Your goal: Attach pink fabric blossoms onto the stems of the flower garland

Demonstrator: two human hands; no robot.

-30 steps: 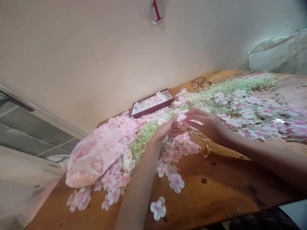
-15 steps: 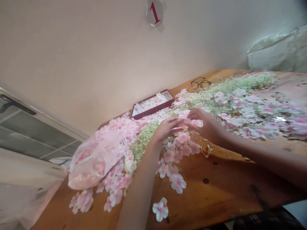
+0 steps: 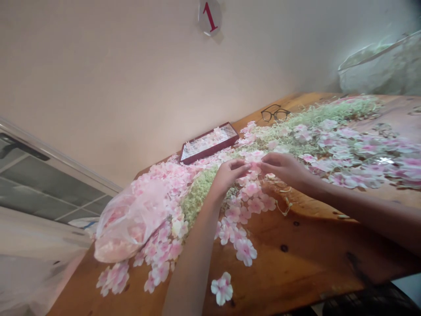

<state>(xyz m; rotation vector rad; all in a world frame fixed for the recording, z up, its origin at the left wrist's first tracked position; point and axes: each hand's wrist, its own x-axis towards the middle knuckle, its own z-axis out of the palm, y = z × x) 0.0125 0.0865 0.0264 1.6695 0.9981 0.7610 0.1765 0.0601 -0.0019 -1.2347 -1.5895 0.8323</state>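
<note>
Left hand (image 3: pixel 227 174): centre of the frame, forearm rising from the lower edge, fingers curled in, with thumb and fingertips drawn together on a small pink blossom (image 3: pixel 253 167). Right hand (image 3: pixel 283 168): just right of centre, forearm entering from the right edge, knuckles up, fingers bent, with the tips closed on the same pink blossom from the other side. The two hands' fingertips nearly meet, and the blossom is held between them just above the tabletop (image 3: pixel 312 250), over the near edge of the flower heap. How tightly either hand grips is too small to tell. Loose pink flowers (image 3: pixel 245 206): a trail directly below the hands running toward the lower centre, ending near a single flower (image 3: pixel 222 288) that lies apart by the lower edge. Green sprigs (image 3: pixel 196 194): a pale green pile left of the left wrist, continuing as a band toward the upper right. Pink-and-white flower spread (image 3: pixel 348 153): right of the right hand. Clear bag of pink petals (image 3: pixel 131 219): left of centre, lying on its side, with flowers spilled around it. Dark red tray (image 3: pixel 209 142): above the hands against the wall, holding petals. Eyeglasses (image 3: pixel 275 114): upper centre-right, folded open on the wood. Round sign with a red numeral 1 (image 3: pixel 209 16): top centre, on the wall. Large clear bag (image 3: pixel 381 66): upper right corner.
</note>
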